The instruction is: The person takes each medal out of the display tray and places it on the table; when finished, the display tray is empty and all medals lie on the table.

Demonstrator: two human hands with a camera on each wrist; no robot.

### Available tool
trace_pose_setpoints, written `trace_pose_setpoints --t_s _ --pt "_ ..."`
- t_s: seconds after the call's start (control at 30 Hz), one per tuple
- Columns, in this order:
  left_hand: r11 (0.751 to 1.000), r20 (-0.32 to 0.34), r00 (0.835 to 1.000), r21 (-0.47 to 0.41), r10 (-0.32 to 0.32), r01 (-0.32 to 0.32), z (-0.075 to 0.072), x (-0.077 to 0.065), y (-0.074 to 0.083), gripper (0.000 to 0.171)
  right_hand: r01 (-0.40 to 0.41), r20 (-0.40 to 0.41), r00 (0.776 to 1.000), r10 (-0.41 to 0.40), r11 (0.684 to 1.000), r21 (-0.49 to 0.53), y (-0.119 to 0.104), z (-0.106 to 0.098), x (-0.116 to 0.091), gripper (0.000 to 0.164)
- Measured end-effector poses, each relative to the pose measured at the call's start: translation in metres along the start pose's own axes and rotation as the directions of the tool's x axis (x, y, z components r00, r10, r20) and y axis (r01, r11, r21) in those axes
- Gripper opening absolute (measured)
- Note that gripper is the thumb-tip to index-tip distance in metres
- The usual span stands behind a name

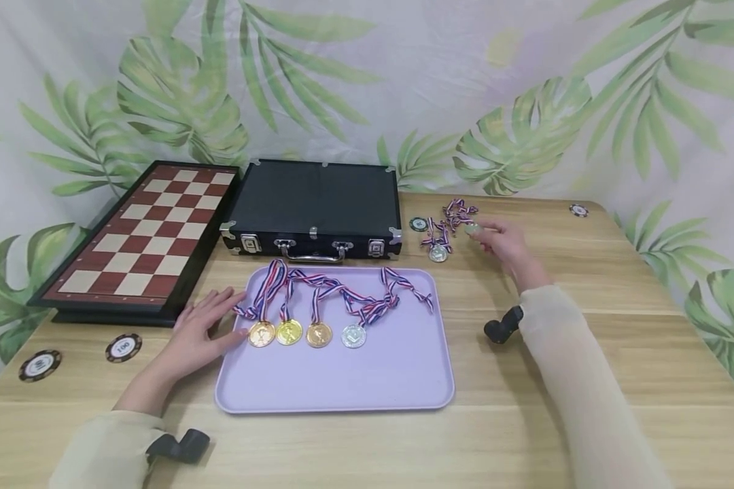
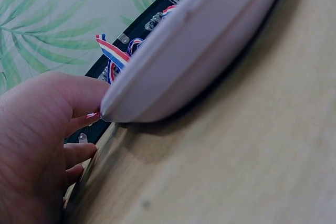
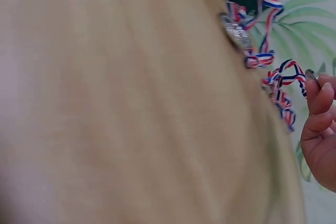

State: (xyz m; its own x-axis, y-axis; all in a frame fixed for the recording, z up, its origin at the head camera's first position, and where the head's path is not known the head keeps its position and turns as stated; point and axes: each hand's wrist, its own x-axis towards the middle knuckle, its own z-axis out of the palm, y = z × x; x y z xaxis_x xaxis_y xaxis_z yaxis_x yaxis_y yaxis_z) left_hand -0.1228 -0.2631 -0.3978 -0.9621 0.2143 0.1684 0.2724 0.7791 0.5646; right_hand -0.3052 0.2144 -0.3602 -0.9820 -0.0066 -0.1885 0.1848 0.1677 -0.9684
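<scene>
My right hand (image 1: 503,243) pinches a medal (image 3: 311,74) by its edge between thumb and fingers, at the back right of the table. Its striped ribbon (image 1: 459,212) trails to the left on the wood. Just left of that lies a silver medal (image 1: 438,253) with a bunched ribbon. My left hand (image 1: 204,333) rests at the left edge of a lilac tray (image 1: 342,380), fingers spread and thumb at the rim. In the tray, several medals lie in a row: bronze (image 1: 261,334), gold (image 1: 289,332), another bronze (image 1: 319,334) and silver (image 1: 353,335), ribbons stretched toward the back.
Behind the tray stands a closed black case (image 1: 318,197) with metal latches. A checkered board (image 1: 153,234) lies left of it. Poker chips sit at the left front (image 1: 124,348), beside the case (image 1: 418,224) and in the back right corner (image 1: 578,210). A leaf-patterned curtain (image 1: 428,81) hangs behind.
</scene>
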Motion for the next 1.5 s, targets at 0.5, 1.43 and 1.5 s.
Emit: trace_pose_setpoints --t_s 0.5,1.43,1.5 --pt "1.000 -0.009 1.000 -0.005 0.007 -0.007 0.002 0.000 -0.001 0.059 -0.081 0.022 0.996 0.081 0.996 0.024 0.027 0.013 -0.018 0.047" --pt "1.000 -0.005 1.000 0.008 -0.007 0.007 0.000 -0.001 0.000 0.060 0.090 0.095 0.991 -0.096 0.994 0.065 0.005 0.029 -0.060 0.046" --pt "1.000 -0.004 1.000 0.007 -0.004 0.004 0.000 0.000 0.001 0.060 0.147 0.101 0.983 -0.154 0.986 0.081 0.002 0.044 -0.077 0.041"
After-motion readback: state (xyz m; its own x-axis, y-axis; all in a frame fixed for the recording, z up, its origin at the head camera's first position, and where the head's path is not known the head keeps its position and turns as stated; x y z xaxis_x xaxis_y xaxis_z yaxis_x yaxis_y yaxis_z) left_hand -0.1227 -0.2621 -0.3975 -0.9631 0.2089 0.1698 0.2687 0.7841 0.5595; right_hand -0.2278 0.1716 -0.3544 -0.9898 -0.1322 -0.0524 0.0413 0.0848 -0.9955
